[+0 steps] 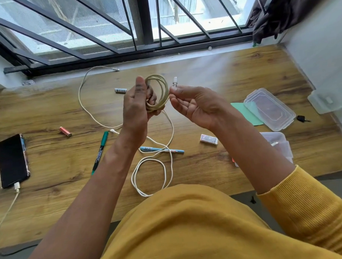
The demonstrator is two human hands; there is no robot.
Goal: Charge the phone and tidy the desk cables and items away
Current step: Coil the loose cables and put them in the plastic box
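My left hand (137,109) grips a coiled beige cable (161,90) held above the wooden desk (232,81). My right hand (192,103) pinches that cable's white plug end (175,82) between thumb and fingers, right of the coil. A black phone (11,160) lies at the desk's left edge with a white charging cable (11,206) plugged into its near end. A second white cable (164,165) lies looped on the desk below my hands. A third cable (82,90) curves toward the window.
On the desk lie a green marker (100,152), a blue pen (161,149), a red battery (65,131), a white battery (120,90) and a small white packet (208,139). A clear lid (269,108) rests on green paper at the right, a clear box (278,144) nearer me.
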